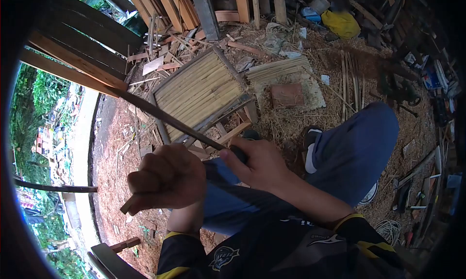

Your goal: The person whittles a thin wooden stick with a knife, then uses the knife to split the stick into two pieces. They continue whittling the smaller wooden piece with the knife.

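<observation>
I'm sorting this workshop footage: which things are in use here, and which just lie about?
In use:
left hand, fist closed on a thin pale bamboo sliver
right hand, gripping a long dark blade

Lying about:
woven bamboo panel
bundle of pale bamboo strips
yellow bag

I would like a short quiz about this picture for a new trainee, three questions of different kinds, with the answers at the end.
1. True or false: the left hand is closed around a wooden strip.
2. Which thing lies on the ground beyond the hands? A) bamboo panel B) metal bucket C) car tyre
3. Fill in: the right hand grips the dark handle of a ____, which points up and to the left.

Key
1. True: the fingers are curled shut and the strip's end sticks out below the fist.
2. A: it lies flat on the wood shavings, in a frame.
3. Blade: long, thin and dark, probably a knife.
</observation>
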Demonstrator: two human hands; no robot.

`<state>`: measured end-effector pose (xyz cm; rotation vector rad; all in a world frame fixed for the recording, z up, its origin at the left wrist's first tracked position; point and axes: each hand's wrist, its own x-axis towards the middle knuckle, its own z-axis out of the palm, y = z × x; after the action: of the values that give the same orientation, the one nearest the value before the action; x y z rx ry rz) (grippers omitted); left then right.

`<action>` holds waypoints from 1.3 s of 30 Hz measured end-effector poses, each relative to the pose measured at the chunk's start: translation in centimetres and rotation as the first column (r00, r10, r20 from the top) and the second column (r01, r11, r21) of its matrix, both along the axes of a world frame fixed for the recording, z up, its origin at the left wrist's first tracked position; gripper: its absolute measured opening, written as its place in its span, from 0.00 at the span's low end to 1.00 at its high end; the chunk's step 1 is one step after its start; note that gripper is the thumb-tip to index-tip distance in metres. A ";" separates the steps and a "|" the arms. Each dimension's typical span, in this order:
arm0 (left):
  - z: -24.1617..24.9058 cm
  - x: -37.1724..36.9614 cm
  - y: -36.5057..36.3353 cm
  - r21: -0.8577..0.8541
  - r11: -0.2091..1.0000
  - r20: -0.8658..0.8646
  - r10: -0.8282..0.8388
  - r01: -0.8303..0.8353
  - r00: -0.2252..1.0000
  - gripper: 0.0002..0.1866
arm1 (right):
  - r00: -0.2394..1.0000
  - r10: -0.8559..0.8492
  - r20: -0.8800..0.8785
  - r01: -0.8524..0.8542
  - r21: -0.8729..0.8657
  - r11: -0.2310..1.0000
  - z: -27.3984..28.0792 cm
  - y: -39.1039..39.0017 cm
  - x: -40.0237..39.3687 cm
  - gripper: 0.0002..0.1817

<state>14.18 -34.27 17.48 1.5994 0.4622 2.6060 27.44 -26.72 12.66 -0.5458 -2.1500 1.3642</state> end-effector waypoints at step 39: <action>-0.1 2.9 0.5 -0.124 0.984 -0.079 0.121 -0.130 0.990 0.30 | 0.994 -0.084 0.063 0.080 0.070 0.994 -1.9 2.0 0.1 0.20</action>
<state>17.06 -33.81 17.41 1.6769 0.7431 2.5520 27.50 -24.74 10.71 -0.6533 -2.1920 1.2415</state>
